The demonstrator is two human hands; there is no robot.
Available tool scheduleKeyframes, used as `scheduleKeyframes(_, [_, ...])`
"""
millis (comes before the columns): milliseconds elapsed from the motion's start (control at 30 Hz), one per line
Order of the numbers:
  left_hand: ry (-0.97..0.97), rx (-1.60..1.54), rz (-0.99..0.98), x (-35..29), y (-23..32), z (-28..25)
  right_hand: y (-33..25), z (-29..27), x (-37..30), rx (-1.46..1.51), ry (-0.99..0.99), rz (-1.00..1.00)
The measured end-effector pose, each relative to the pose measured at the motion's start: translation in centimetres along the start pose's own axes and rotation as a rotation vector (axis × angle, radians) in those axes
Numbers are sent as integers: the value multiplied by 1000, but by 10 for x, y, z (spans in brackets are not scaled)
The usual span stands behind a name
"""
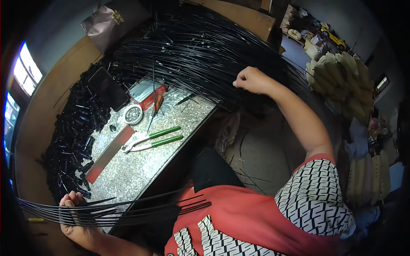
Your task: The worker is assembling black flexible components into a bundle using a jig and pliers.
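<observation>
At the lower left, my left hand (71, 222) is closed around a bunch of thin black rods (145, 216), which lie roughly level and reach across to my red apron (239, 205). Farther off, my right hand (253, 81) is held over the near right part of a large heap of long black rods (200, 55). Its thumb and fingertips are pinched together; whatever may be between them is too small or hidden to make out.
Green-handled pliers (164, 133), a flat bar with red ends (109, 155), a round tin (133, 114) and a dark phone (107, 88) lie on the speckled tabletop (141, 170). Small black tubular parts (70, 145) are heaped along the left. A grey bag (106, 27) stands behind.
</observation>
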State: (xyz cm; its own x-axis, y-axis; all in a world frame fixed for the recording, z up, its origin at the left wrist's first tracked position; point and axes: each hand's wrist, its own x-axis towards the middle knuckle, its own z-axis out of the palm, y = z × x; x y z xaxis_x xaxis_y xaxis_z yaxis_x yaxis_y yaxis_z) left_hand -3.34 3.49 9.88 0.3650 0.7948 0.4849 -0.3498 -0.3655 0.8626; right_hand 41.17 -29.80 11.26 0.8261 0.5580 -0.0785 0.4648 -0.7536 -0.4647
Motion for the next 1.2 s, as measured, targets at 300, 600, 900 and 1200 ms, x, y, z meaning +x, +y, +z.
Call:
scheduleKeyframes(300, [82,68,24,-9,9,16,-3,3,17,-93,259,-185])
scheduleKeyframes(600, [153,37,15,-20,15,28,-79,16,115,-160,441,-374])
scheduleKeyframes(900, [203,134,31,-18,12,21,-113,42,179,-354,385,-401])
scheduleKeyframes(1200, [198,99,9,-12,13,28,-113,33,197,-433,723,-633])
